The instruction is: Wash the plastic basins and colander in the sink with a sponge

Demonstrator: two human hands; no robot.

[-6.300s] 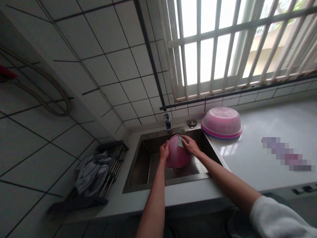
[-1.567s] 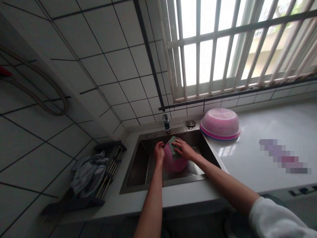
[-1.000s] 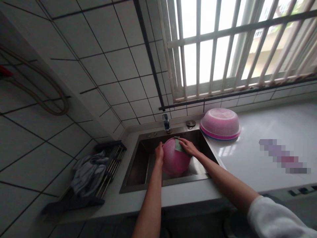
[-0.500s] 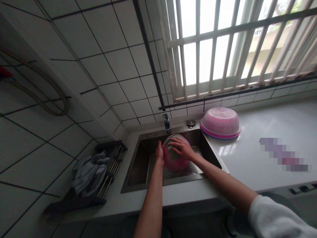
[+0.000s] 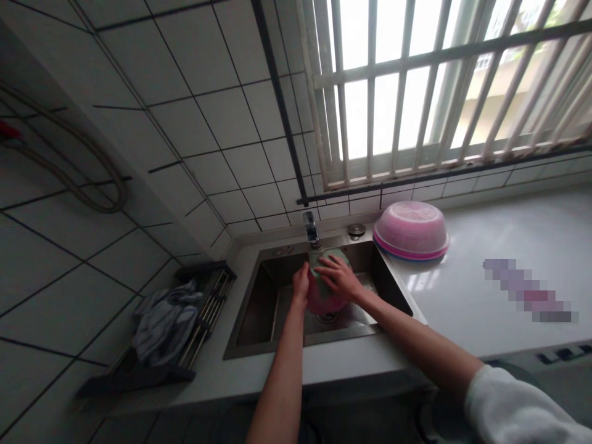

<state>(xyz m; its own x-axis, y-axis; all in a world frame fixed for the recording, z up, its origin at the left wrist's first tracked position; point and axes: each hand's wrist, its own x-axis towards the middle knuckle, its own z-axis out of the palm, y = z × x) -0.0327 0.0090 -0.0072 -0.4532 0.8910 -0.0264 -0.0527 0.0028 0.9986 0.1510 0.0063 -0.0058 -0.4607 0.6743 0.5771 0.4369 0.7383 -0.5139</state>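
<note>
A pink plastic colander (image 5: 324, 300) is held over the steel sink (image 5: 263, 308), under the tap (image 5: 311, 228). My left hand (image 5: 301, 283) grips its left rim, fingers closed round the edge. My right hand (image 5: 339, 277) lies on the colander's upper side and presses a green cloth (image 5: 324, 258) against it, fingers curved over the cloth. Most of the colander is hidden behind both hands and the cloth.
A stack of upturned pink basins (image 5: 411, 230) sits on the white counter (image 5: 485, 246) right of the sink. A dark drying rack (image 5: 185, 333) with a grey rag (image 5: 161, 317) stands on the left. A barred window (image 5: 439, 86) is behind the counter.
The colander has been turned in my left hand while my right hand rubbed the green cloth over it. The cloth now covers its top. The basins and rack stayed put.
</note>
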